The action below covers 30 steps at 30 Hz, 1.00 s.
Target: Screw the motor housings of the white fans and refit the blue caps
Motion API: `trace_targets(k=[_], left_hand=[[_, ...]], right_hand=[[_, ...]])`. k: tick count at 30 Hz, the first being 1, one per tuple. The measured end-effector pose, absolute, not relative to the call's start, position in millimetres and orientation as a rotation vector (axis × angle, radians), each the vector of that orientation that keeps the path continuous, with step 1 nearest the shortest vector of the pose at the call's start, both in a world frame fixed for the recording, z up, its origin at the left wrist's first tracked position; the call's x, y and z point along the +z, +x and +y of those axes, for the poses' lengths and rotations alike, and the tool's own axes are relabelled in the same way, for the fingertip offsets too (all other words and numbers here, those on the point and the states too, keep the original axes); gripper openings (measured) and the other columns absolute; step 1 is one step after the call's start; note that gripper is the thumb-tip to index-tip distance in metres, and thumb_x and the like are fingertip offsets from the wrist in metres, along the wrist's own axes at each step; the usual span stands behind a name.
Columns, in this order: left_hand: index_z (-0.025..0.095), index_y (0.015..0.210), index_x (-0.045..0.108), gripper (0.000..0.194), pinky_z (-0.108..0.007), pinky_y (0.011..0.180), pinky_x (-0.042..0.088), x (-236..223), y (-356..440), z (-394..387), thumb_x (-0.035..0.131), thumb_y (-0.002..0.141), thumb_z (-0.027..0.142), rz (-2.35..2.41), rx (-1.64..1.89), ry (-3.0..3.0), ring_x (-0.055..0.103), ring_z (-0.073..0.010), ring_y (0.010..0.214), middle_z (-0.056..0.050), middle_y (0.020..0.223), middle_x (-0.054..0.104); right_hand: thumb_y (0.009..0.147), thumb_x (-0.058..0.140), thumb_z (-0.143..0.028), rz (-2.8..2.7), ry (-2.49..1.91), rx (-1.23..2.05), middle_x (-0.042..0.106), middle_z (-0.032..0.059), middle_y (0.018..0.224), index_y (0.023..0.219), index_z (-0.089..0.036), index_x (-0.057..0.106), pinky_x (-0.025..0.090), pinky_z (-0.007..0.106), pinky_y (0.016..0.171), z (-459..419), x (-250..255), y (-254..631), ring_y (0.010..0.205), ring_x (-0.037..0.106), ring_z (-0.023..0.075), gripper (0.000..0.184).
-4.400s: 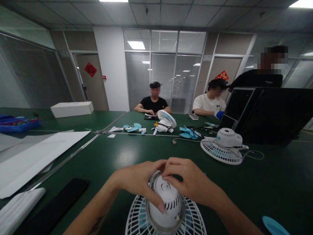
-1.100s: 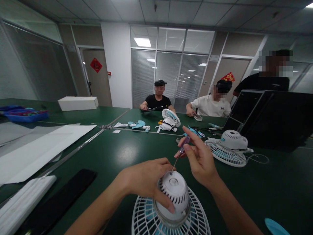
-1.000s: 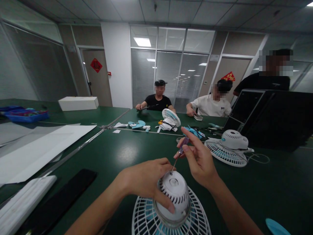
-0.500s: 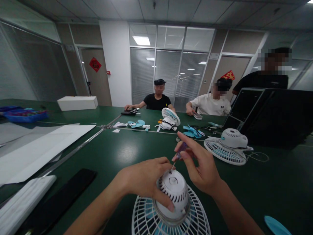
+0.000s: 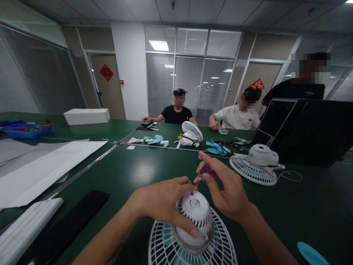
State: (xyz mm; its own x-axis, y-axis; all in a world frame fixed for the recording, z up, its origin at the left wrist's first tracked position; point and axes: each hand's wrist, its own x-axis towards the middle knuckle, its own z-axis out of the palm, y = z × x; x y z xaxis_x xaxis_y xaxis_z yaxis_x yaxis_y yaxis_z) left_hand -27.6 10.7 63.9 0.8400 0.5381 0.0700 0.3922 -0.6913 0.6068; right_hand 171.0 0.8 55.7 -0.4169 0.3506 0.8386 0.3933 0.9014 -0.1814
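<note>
A white fan lies grille-down on the green table in front of me, its round slotted motor housing facing up. Pale blue blades show through the grille. My left hand is wrapped round the left side of the housing, thumb across its front. In my right hand, a screwdriver with a clear purple handle is pinched between thumb and fingers. Its thin shaft slants down to the rear edge of the housing top, where the tip meets a small dark hole. Whether a screw sits there is too small to tell.
A second fan lies to the right, before a large black case. Farther off are another fan, blue blades and two seated people; one stands at right. White sheets and a black pouch lie left, a blue disc lower right.
The purple screwdriver handle has turned slightly between my right fingers, which shifted a little. My left hand and the fan stay in place.
</note>
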Motion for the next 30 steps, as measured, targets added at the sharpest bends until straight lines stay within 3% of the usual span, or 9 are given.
trace_targets(k=[3,6,9,17,24,30], left_hand=[[0.019,0.119,0.063,0.052,-0.037,0.101,0.044,67,-28,13,0.066,0.082,0.055,0.648,0.249,2.418,0.058,-0.0278,0.113,-0.011,0.124,0.058],[0.018,0.119,0.063,0.036,-0.036,0.107,0.038,71,-26,15,0.043,0.098,0.040,0.663,0.217,2.371,0.056,-0.0242,0.118,-0.010,0.128,0.057],[0.015,0.114,0.066,0.038,-0.034,0.107,0.038,71,-23,18,0.032,0.101,0.028,0.659,0.229,2.370,0.056,-0.0217,0.116,-0.010,0.124,0.060],[0.015,0.103,0.071,0.026,-0.031,0.088,0.049,62,-21,25,0.047,0.093,0.017,0.642,0.353,2.494,0.064,-0.0198,0.099,-0.009,0.109,0.068],[0.013,0.101,0.073,0.027,-0.029,0.088,0.049,58,-21,28,0.048,0.095,0.021,0.653,0.379,2.500,0.066,-0.0196,0.098,-0.010,0.110,0.069],[0.012,0.108,0.071,0.029,-0.031,0.092,0.048,62,-21,25,0.049,0.091,0.012,0.652,0.340,2.473,0.064,-0.0205,0.103,-0.011,0.115,0.067]], right_hand=[[0.095,0.042,-0.009,-2.030,-0.551,-0.047,0.060,0.0032,0.098,0.148,-0.029,0.035,0.057,0.025,0.065,2,54,172,0.079,0.065,0.0121,0.057],[0.095,0.044,-0.010,-2.010,-0.574,-0.024,0.060,0.0029,0.098,0.148,-0.030,0.035,0.057,0.025,0.064,3,53,174,0.077,0.065,0.0114,0.057],[0.095,0.044,-0.010,-1.992,-0.586,0.009,0.060,0.0024,0.099,0.147,-0.032,0.036,0.057,0.025,0.063,5,51,175,0.072,0.064,0.0103,0.057],[0.095,0.044,-0.009,-1.975,-0.576,0.015,0.061,0.0035,0.100,0.147,-0.030,0.037,0.058,0.025,0.062,6,50,176,0.070,0.065,0.0101,0.057],[0.096,0.044,-0.009,-1.910,-0.579,0.076,0.061,0.0042,0.099,0.146,-0.030,0.038,0.059,0.025,0.063,6,47,177,0.067,0.066,0.0098,0.055],[0.096,0.044,-0.011,-1.916,-0.575,0.104,0.061,0.0046,0.100,0.145,-0.029,0.039,0.060,0.025,0.062,6,46,176,0.068,0.066,0.0101,0.053]])
